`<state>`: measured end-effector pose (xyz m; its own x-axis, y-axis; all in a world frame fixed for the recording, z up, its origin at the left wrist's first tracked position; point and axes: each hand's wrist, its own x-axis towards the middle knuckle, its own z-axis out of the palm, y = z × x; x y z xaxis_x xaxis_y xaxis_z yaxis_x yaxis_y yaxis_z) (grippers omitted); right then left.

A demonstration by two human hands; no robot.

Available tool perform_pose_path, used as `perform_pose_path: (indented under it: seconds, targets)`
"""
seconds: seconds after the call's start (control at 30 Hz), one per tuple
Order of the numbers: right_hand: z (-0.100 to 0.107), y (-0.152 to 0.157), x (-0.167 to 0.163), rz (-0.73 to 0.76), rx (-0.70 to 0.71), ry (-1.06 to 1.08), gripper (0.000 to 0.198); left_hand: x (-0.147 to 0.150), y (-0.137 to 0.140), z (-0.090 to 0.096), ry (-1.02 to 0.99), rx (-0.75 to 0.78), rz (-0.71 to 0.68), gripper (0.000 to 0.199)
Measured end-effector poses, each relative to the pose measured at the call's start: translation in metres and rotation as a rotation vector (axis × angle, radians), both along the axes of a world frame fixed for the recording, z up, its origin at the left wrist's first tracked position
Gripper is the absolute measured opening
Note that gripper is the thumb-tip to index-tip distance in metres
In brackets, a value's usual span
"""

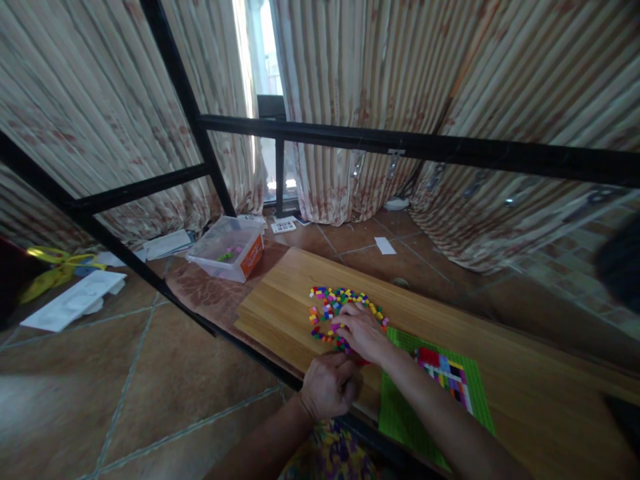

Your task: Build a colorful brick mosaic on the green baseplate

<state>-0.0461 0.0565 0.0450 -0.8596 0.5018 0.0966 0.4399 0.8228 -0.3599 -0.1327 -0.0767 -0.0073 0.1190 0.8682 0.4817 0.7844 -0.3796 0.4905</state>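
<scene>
Many small toy building bricks [327, 310] in mixed colours lie loosely spread on the wooden table. My right hand [363, 330] reaches in among them, its fingers bent down and drawn together at the bricks; what is between the fingertips is too small to make out. Close to the near table edge, my left hand [333, 383] is curled into a fist, and its contents are hidden. A bit of red shows between the two hands. Under my right forearm lies a green baseplate [480, 383], partly covered, with a block of coloured bricks [445, 373] built on it.
A clear plastic box [225, 250] with a few pieces inside stands beyond the table's [273, 290] far left end. A black metal frame [320, 130] crosses the view. White packaging [75, 300] and a paper sheet [385, 245] lie on the tiled floor, with curtains [340, 80] behind.
</scene>
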Motion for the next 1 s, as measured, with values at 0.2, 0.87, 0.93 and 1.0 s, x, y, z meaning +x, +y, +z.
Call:
perform_pose_path:
  seconds: [0.2,0.87,0.93,1.0]
  targets:
    - [0.001,-0.004,-0.006,0.022,0.034,-0.031,0.012,0.002,0.0,0.005,-0.007,-0.028,0.003,0.006]
    - [-0.012,-0.015,0.0,-0.177,-0.123,0.128,0.011,0.003,0.002,0.004,0.053,-0.027,0.086,0.007]
    - [-0.01,-0.016,-0.002,-0.177,-0.1,0.07,0.013,0.003,0.002,0.003,0.05,-0.028,0.084,0.006]
    - [-0.007,-0.016,-0.005,-0.18,-0.072,0.01,0.015,0.003,0.002,0.004,0.048,-0.025,0.079,0.007]
